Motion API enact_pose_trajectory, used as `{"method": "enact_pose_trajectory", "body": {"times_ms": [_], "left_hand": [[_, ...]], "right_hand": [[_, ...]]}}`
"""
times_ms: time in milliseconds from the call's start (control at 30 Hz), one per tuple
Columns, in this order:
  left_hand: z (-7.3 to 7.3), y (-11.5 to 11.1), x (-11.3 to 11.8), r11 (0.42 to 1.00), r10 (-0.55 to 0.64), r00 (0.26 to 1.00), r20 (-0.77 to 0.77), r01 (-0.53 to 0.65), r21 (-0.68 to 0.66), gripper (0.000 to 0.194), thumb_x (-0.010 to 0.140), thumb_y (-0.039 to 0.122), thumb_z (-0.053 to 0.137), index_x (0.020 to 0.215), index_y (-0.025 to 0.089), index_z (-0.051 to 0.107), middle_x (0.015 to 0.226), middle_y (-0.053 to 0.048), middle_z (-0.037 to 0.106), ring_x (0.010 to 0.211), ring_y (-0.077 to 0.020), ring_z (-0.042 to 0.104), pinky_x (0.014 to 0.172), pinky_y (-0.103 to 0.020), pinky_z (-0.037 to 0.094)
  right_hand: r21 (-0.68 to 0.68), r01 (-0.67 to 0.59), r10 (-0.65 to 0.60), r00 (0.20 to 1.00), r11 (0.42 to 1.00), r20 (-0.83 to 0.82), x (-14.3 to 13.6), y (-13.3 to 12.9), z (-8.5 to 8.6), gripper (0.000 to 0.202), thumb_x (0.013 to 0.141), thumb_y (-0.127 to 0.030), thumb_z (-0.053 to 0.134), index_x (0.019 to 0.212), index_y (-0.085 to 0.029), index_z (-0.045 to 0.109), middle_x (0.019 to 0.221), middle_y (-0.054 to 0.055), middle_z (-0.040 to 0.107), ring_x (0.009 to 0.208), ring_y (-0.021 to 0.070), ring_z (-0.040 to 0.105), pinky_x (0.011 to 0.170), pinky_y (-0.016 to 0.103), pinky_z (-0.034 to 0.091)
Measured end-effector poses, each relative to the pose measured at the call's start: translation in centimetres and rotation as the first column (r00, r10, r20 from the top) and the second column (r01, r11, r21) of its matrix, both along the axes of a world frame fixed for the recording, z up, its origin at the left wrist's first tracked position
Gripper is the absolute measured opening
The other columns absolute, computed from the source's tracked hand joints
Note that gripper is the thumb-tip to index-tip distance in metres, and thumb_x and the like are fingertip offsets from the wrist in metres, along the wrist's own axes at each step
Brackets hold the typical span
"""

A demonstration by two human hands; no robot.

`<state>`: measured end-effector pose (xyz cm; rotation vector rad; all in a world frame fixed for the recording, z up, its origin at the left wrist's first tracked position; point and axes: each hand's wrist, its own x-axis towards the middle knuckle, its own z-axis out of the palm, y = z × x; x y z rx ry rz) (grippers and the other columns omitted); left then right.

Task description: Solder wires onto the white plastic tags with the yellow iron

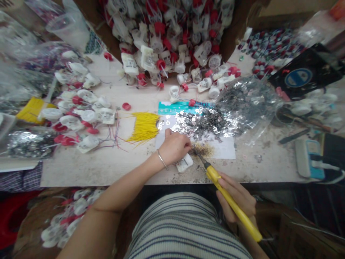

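Note:
My right hand [238,198] is wrapped round the yellow handle of a soldering iron [215,175], its dark tip pointing up and left. That tip meets the fingertips of my left hand [175,145], which are pinched together; what they hold is too small and hidden to make out. Just below these fingers lies a white plastic part [184,164] on the table. Brown grains [204,149] are scattered by the tip on a white sheet [228,150]. Small shiny metal pieces [199,121] are heaped beyond, and a bundle of yellow wires [145,126] lies left of them.
A large box of white and red plastic assemblies [167,39] spills onto the back of the table. More assemblies [83,111] with thin wires sit at left. A clear plastic bag [248,100] of metal pieces, a black box [307,72] and a white-and-blue power strip [308,158] stand at right.

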<state>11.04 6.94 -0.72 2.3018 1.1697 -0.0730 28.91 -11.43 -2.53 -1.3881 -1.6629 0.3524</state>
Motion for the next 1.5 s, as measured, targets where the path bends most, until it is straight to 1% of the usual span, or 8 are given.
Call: {"method": "enact_pose_trajectory", "body": {"times_ms": [500,700,833,1000,1133,1300,1400,1500], "left_hand": [[0.3,0.4,0.4,0.995,0.011,1.0,0.003,-0.01,-0.103,0.015,0.073,0.015,0.054,0.068,0.016,0.068,0.066,-0.005,0.067,0.062,-0.0177,0.06,0.062,-0.029,0.039],[2.3,-0.9,-1.5,0.995,0.085,0.996,-0.036,-0.087,-0.05,0.015,0.076,0.017,0.054,0.069,0.016,0.067,0.062,-0.005,0.066,0.058,-0.0166,0.059,0.054,-0.026,0.038],[3.3,-2.9,-1.5,0.986,0.102,0.966,0.238,-0.066,-0.153,0.013,0.078,0.017,0.057,0.072,0.018,0.069,0.062,0.0,0.067,0.053,-0.0106,0.056,0.052,-0.022,0.04],[2.9,-3.9,-2.4,0.944,0.33,0.719,0.611,-0.248,-0.217,0.011,0.081,0.024,0.062,0.081,0.02,0.072,0.08,-0.001,0.073,0.071,-0.0114,0.065,0.066,-0.022,0.052],[3.2,-3.5,-4.9,0.892,0.387,0.685,0.618,-0.447,-0.064,0.013,0.084,0.024,0.06,0.088,0.02,0.071,0.081,-0.001,0.073,0.072,-0.0125,0.066,0.07,-0.024,0.053],[3.9,-4.1,-8.3,0.868,0.335,0.838,0.431,-0.452,0.205,0.015,0.084,0.023,0.059,0.09,0.018,0.071,0.086,-0.005,0.072,0.08,-0.0163,0.066,0.076,-0.027,0.052],[3.8,-5.2,-9.1,0.881,0.427,0.826,0.368,-0.471,0.037,0.014,0.08,0.03,0.064,0.085,0.019,0.072,0.081,-0.004,0.073,0.07,-0.0157,0.066,0.068,-0.026,0.053],[3.1,-6.5,-8.4,0.833,0.532,0.767,0.36,-0.396,-0.387,0.016,0.077,0.034,0.066,0.079,0.02,0.073,0.066,-0.001,0.07,0.053,-0.0119,0.059,0.05,-0.021,0.048]], "right_hand": [[0.041,0.132,-0.13,0.99,0.99,-0.05,-0.4,-0.4,-1.1,0.051,0.071,-0.008,0.066,0.118,-0.023,0.056,0.118,0.007,0.064,0.098,0.0245,0.067,0.074,0.038,0.062],[0.093,0.093,-0.072,0.976,0.991,-0.207,-3.1,3.7,-1.7,0.028,0.071,0.004,0.058,0.082,-0.022,0.063,0.128,0.003,0.053,0.098,0.0189,0.066,0.068,0.03,0.063],[0.169,0.123,-0.09,0.977,0.978,-0.191,-4.9,6.6,-1.6,0.025,0.067,0.001,0.065,0.074,-0.022,0.058,0.124,0.002,0.052,0.106,0.0194,0.061,0.074,0.031,0.062],[0.128,0.062,-0.032,0.975,0.99,-0.222,-5.5,7.4,-1.3,0.023,0.069,-0.006,0.068,0.069,-0.021,0.052,0.121,0.003,0.051,0.106,0.0206,0.061,0.078,0.036,0.061],[0.121,-0.121,0.131,0.988,0.985,-0.084,-5.7,7.4,-1.8,0.018,0.072,-0.008,0.066,0.078,-0.021,0.055,0.128,0.005,0.046,0.108,0.0197,0.06,0.077,0.033,0.062],[0.044,0.092,-0.082,0.98,0.995,-0.183,-5.6,7.5,-1.8,0.02,0.07,-0.008,0.068,0.072,-0.021,0.052,0.12,0.005,0.05,0.103,0.0192,0.061,0.08,0.036,0.06],[-0.029,0.198,-0.198,0.939,0.98,-0.282,-5.1,7.4,-1.5,0.025,0.067,-0.011,0.071,0.072,-0.02,0.048,0.121,0.007,0.049,0.103,0.022,0.062,0.079,0.039,0.059],[-0.022,0.212,-0.209,0.934,0.977,-0.29,-4.8,7.1,-1.3,0.027,0.066,-0.009,0.071,0.073,-0.02,0.048,0.123,0.007,0.048,0.104,0.0229,0.062,0.076,0.039,0.061]]}}
